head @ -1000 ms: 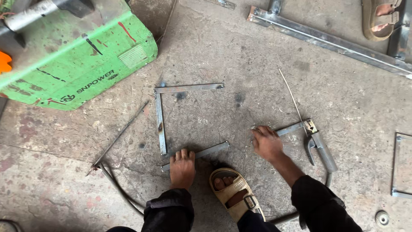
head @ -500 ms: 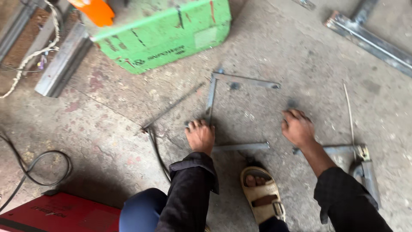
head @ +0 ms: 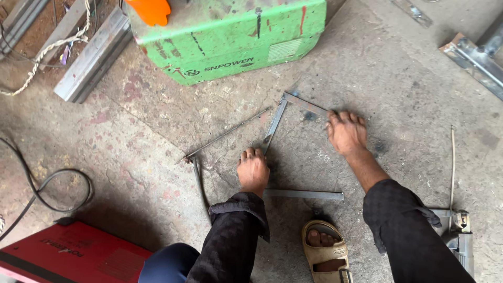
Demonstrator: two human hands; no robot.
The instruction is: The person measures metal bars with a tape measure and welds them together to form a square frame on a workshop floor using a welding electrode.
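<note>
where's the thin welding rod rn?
Head view, left of centre: the thin rod lies diagonally on the concrete floor, just below the green machine case, with its lower end near the left hand and the angle-iron frame.

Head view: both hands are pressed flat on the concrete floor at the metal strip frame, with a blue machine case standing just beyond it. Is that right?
Not quite: the machine case beyond the metal strip frame is green, not blue, as the head view shows. The rest holds: the left hand and right hand press down on the concrete floor at the frame.
</note>
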